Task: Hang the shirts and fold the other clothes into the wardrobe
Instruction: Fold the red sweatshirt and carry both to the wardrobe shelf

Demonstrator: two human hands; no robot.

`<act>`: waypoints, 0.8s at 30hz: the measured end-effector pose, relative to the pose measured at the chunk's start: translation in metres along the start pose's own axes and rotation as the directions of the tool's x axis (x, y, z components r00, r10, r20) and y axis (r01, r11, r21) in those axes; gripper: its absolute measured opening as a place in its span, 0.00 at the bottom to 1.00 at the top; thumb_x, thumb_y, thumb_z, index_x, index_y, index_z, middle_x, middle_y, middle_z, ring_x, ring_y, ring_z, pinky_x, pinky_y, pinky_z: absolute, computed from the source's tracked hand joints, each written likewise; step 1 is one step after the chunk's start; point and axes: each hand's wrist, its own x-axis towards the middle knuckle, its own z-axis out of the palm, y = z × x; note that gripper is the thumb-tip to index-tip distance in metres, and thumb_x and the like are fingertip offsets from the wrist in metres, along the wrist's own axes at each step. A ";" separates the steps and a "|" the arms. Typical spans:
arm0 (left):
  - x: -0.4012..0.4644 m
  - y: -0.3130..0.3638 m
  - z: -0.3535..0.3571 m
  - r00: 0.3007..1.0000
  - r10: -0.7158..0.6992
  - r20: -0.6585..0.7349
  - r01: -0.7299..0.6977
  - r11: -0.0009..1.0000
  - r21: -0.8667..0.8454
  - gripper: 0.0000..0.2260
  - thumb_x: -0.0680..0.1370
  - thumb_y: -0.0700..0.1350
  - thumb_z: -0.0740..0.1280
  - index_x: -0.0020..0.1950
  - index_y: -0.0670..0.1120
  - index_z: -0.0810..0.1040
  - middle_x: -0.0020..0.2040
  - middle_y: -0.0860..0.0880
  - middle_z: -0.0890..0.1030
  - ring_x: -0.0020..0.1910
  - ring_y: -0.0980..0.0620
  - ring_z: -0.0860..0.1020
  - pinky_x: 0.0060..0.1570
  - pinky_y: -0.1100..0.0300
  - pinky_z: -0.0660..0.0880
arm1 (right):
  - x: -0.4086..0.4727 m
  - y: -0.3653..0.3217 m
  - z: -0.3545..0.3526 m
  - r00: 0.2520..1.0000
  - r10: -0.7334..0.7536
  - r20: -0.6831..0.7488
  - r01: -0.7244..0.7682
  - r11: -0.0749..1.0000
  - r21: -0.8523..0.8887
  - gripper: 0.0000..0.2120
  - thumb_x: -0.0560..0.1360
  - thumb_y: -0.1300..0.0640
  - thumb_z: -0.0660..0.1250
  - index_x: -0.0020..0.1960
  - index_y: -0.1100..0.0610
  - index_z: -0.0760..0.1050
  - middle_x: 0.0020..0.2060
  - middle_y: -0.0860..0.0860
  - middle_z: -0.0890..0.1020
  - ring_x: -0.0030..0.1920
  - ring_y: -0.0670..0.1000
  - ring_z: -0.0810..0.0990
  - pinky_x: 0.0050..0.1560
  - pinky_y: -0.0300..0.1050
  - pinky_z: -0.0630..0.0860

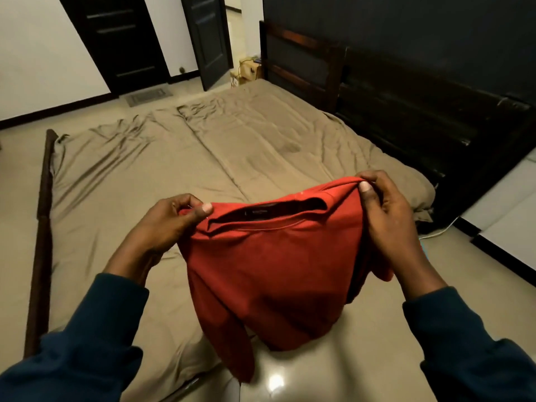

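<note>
A red long-sleeved shirt (pixel 272 274) hangs in the air in front of me, collar up, over the near edge of the bed. My left hand (pixel 171 221) pinches its left shoulder between thumb and fingers. At the other shoulder, my right hand (pixel 383 210) grips the cloth the same way, slightly higher. One sleeve dangles down at the lower left of the shirt, and the body is bunched and folded over itself. No wardrobe or hanger is in view.
A wide bed with a wrinkled olive sheet (pixel 179 158) fills the middle. Its dark headboard (pixel 406 105) runs along the right. Dark doors (pixel 121 42) stand in the far wall, one door (pixel 208 39) ajar. Glossy tiled floor (pixel 348 358) lies below me.
</note>
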 end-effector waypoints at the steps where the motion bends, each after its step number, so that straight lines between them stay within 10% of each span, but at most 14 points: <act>1: 0.000 -0.003 0.002 0.992 0.077 -0.101 -0.075 0.997 0.028 0.15 0.78 0.54 0.69 0.41 0.43 0.78 0.34 0.48 0.77 0.35 0.51 0.73 0.36 0.57 0.67 | 0.000 0.000 -0.006 0.998 -0.013 0.064 0.015 0.999 -0.031 0.06 0.79 0.41 0.62 0.54 0.36 0.74 0.51 0.40 0.78 0.54 0.39 0.77 0.54 0.38 0.73; 4: 0.001 -0.005 0.005 0.915 0.255 -0.312 -0.229 0.966 0.117 0.16 0.83 0.55 0.63 0.40 0.47 0.76 0.32 0.54 0.76 0.33 0.56 0.71 0.34 0.59 0.66 | 0.000 -0.001 -0.024 0.969 -0.072 0.236 0.112 0.980 -0.164 0.12 0.71 0.31 0.65 0.49 0.35 0.76 0.47 0.41 0.75 0.50 0.43 0.76 0.51 0.46 0.73; 10: 0.008 0.007 0.020 0.804 0.378 -0.458 -0.293 0.923 0.248 0.17 0.85 0.55 0.57 0.44 0.46 0.74 0.45 0.44 0.76 0.44 0.54 0.73 0.43 0.61 0.69 | -0.005 -0.010 -0.027 0.978 -0.117 0.173 0.154 0.965 -0.215 0.10 0.78 0.46 0.66 0.51 0.49 0.83 0.49 0.45 0.76 0.54 0.47 0.73 0.55 0.41 0.69; 16: 0.003 0.017 0.026 0.813 0.419 -0.404 -0.367 0.908 0.203 0.19 0.85 0.55 0.56 0.37 0.48 0.65 0.32 0.52 0.68 0.31 0.59 0.66 0.33 0.63 0.63 | -0.019 -0.017 -0.027 0.970 0.045 0.239 -0.070 0.993 0.095 0.06 0.81 0.59 0.65 0.51 0.52 0.81 0.43 0.44 0.83 0.44 0.39 0.79 0.43 0.30 0.73; 20: 0.001 0.026 0.021 0.859 0.390 -0.332 -0.391 0.918 0.068 0.22 0.84 0.59 0.56 0.38 0.45 0.67 0.33 0.50 0.68 0.32 0.56 0.66 0.33 0.59 0.63 | -0.024 -0.019 -0.022 0.858 0.141 0.495 -0.289 0.928 0.236 0.10 0.76 0.53 0.69 0.56 0.55 0.78 0.37 0.52 0.78 0.39 0.46 0.75 0.38 0.38 0.72; 24: 0.004 0.036 0.018 0.883 0.389 -0.262 -0.402 0.916 0.006 0.21 0.79 0.64 0.60 0.38 0.48 0.71 0.30 0.58 0.72 0.30 0.61 0.68 0.32 0.62 0.66 | -0.029 -0.024 -0.015 0.712 0.182 0.678 -0.367 0.920 0.139 0.15 0.77 0.51 0.69 0.59 0.58 0.81 0.51 0.58 0.85 0.53 0.57 0.84 0.56 0.52 0.81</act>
